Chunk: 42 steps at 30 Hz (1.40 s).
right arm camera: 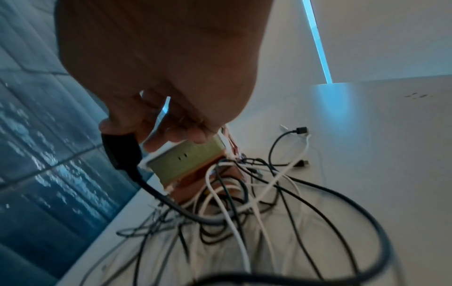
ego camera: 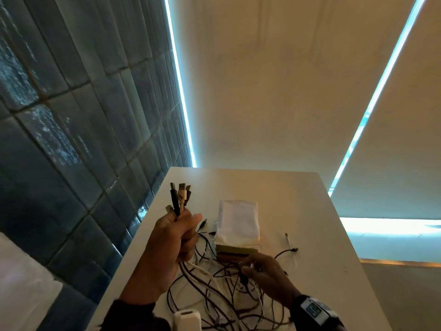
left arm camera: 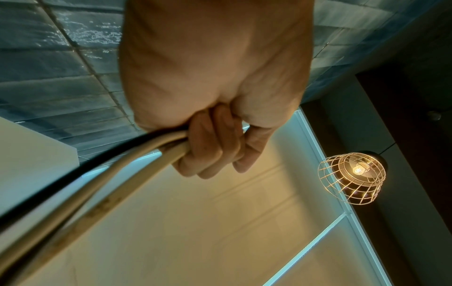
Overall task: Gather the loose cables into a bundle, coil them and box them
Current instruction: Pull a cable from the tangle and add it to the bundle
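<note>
The left hand (ego camera: 171, 237) is raised above the white bench (ego camera: 310, 211), its grip closed in a fist round a gathered bunch of cables (ego camera: 226, 290). Their plug ends (ego camera: 180, 193) stand up out of the top of the fist, black ones and one white, and the cords trail down from the heel of the hand into the tangle lying on the bench. The left wrist view shows the fingers (left arm camera: 208, 147) curled tight round pale and black cords.

The right hand (ego camera: 265, 273) is low over the tangle, just on the near side of the box (ego camera: 236, 250), and its grip pinches a dark plug (right arm camera: 121, 149) between thumb and fingertips, its thick cord sagging away in a wide loop.

The box sits on the bench beyond the tangle, with a folded white cloth (ego camera: 238, 220) on top of it (whether it is open underneath cannot be told). A few plug ends lie apart to the right of the box.

These cables look light and limp, the thin ones likely to snag and knot on each other, the thick dark one springier and likely to resist a tight coil. The plugs are the only stiff parts, so holding by the plug or just behind it seems best, drawing each cord free gently rather than tugging, since a hard pull would probably tighten the tangle and drag the box.
</note>
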### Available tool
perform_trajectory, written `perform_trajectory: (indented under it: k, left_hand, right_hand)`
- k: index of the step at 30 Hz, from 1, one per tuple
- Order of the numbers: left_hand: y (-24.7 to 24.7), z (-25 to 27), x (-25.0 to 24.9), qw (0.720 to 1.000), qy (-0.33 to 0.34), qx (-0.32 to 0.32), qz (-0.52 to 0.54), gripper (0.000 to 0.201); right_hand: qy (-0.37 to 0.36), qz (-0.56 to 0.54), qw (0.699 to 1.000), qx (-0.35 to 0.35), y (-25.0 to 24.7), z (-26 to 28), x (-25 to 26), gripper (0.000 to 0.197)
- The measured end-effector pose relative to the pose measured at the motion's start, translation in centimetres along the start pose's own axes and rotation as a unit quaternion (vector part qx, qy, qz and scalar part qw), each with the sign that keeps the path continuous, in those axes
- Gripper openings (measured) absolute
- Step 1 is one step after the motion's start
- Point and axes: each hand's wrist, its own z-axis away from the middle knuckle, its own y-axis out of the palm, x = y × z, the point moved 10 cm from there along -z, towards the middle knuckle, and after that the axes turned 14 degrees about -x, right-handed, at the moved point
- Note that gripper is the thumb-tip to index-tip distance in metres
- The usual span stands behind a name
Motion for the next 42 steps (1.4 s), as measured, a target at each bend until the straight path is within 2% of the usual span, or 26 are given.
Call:
perform_trajectory:
  k: [1,4,9,10,13,17,21,24,28,31,33,37,42]
  left_hand:
    - [0.3,-0.1,0.1,1.000,0.000,0.000,-0.003,0.041]
    - [0.6,-0.3,0.1,1.000,0.005,-0.005,-0.009,0.040]
    - [0.8,-1.0,1.2,0.999,0.002,-0.023,-0.035,0.035]
    - [0.9,-1.0,1.3,0.999,0.002,-0.027,-0.036,0.033]
    - [1.0,-1.4,1.4,0.997,0.015,-0.042,-0.055,0.029]
    - [2.2,-1.5,1.5,0.990,0.055,-0.047,-0.120,0.031]
    - [3.8,-0.5,1.4,0.988,0.059,-0.028,-0.139,0.048]
    - [4.1,-0.6,0.1,0.988,0.084,-0.043,-0.123,0.042]
    - [3.7,-1.1,-0.3,0.994,0.076,-0.071,-0.046,0.041]
    - [5.2,-0.6,-0.1,0.989,0.108,-0.037,-0.094,0.038]
    - [5.6,-0.5,-0.6,0.985,0.131,-0.046,-0.101,0.043]
    - [4.4,-1.4,-0.9,0.991,0.096,-0.093,-0.014,0.046]
    - [4.8,-1.3,-1.5,0.989,0.080,-0.077,0.094,0.038]
  right_hand:
    - [0.010,-0.040,0.999,-0.005,-0.3,-0.3,0.4,0.008]
    - [0.061,-0.148,0.987,-0.003,-0.2,-1.2,1.8,0.020]
    - [0.102,-0.217,0.971,-0.024,-0.5,-1.5,4.4,0.014]
    - [0.106,-0.242,0.964,-0.021,-0.6,-1.5,5.3,0.018]
    - [0.082,-0.294,0.952,-0.024,-1.6,-1.5,9.0,0.028]
    - [0.010,-0.338,0.941,-0.034,-3.3,-1.4,15.1,0.017]
    - [-0.031,-0.340,0.939,-0.044,-4.2,-1.0,18.5,0.028]
    - [-0.059,-0.331,0.941,-0.042,-4.9,-0.7,19.3,0.017]
    - [-0.045,-0.322,0.944,-0.054,-5.7,-0.7,18.2,0.005]
    - [-0.053,-0.317,0.945,-0.063,-5.7,-0.7,18.5,0.010]
    - [-0.061,-0.309,0.948,-0.052,-5.5,-0.7,19.2,0.014]
    - [-0.067,-0.292,0.954,-0.029,-5.1,-0.7,19.0,0.012]
    - [-0.064,-0.278,0.958,0.007,-4.4,-0.5,19.1,0.014]
